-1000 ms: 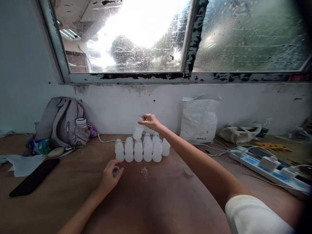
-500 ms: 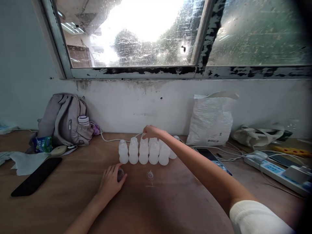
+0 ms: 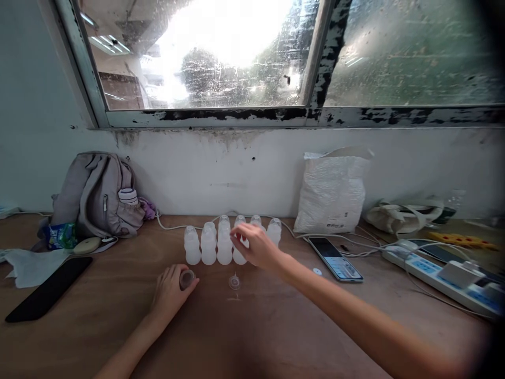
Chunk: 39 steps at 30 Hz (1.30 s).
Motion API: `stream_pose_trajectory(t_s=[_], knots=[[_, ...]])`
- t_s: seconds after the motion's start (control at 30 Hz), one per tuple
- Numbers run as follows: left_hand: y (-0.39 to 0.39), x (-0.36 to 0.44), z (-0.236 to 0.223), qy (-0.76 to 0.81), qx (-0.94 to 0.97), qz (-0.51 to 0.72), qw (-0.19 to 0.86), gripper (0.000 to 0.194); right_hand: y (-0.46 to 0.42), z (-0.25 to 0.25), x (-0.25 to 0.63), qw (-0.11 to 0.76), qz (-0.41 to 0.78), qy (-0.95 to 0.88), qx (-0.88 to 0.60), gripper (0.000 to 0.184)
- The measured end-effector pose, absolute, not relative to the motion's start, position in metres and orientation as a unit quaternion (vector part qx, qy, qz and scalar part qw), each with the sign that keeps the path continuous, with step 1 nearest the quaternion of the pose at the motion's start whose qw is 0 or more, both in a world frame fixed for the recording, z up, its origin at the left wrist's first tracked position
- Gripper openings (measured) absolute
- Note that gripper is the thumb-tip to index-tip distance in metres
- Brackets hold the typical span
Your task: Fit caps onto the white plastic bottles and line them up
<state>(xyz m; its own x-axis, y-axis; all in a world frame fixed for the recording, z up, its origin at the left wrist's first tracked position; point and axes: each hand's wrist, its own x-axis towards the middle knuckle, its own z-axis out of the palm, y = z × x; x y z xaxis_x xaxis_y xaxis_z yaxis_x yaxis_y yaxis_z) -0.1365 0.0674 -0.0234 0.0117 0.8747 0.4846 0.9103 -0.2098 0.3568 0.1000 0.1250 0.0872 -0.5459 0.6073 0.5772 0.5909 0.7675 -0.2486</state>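
Several small translucent white bottles (image 3: pixel 209 243) stand in two rows on the wooden table (image 3: pixel 256 326), near the wall. My right hand (image 3: pixel 254 245) hovers just in front of the front row with fingers apart, holding nothing that I can see. My left hand (image 3: pixel 169 292) rests on the table and is closed around a small dark round cap (image 3: pixel 187 278). A small clear nipple-shaped piece (image 3: pixel 234 282) lies on the table between my hands.
A grey backpack (image 3: pixel 97 195) leans on the wall at the left, with a black phone (image 3: pixel 45 288) and white cloth (image 3: pixel 27 263) before it. A white plastic bag (image 3: pixel 333 192), a phone (image 3: pixel 335 259), cables and a power strip (image 3: pixel 442 276) lie at the right.
My right hand set a bottle into the back row, let go and pulled back toward me to the front of the rows. My left hand stays on the cap.
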Motion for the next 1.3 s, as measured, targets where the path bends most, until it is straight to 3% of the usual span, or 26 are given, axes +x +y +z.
stream_pose_trajectory(t_s=[0.13, 0.33, 0.57, 0.9, 1.3], knots=[[0.067, -0.109, -0.013, -0.537, -0.741, -0.395, -0.083, 0.026, 0.096, 0.028, 0.123, 0.318, 0.055, -0.876, -0.359, 0.010], [0.080, -0.057, -0.011, -0.471, -0.765, -0.405, -0.170, 0.039, 0.094, -0.032, 0.140, 0.311, 0.107, -0.852, -0.407, 0.012], [0.092, -0.040, -0.017, -0.468, -0.791, -0.361, -0.159, 0.032, 0.089, -0.033, 0.142, 0.259, 0.101, -0.876, -0.393, 0.010], [0.096, -0.048, -0.025, -0.468, -0.822, -0.280, -0.164, 0.040, 0.092, -0.034, 0.142, 0.234, 0.115, -0.888, -0.380, 0.014], [0.096, -0.047, -0.024, -0.452, -0.829, -0.295, -0.147, 0.046, 0.091, -0.032, 0.141, 0.215, 0.089, -0.897, -0.376, 0.012]])
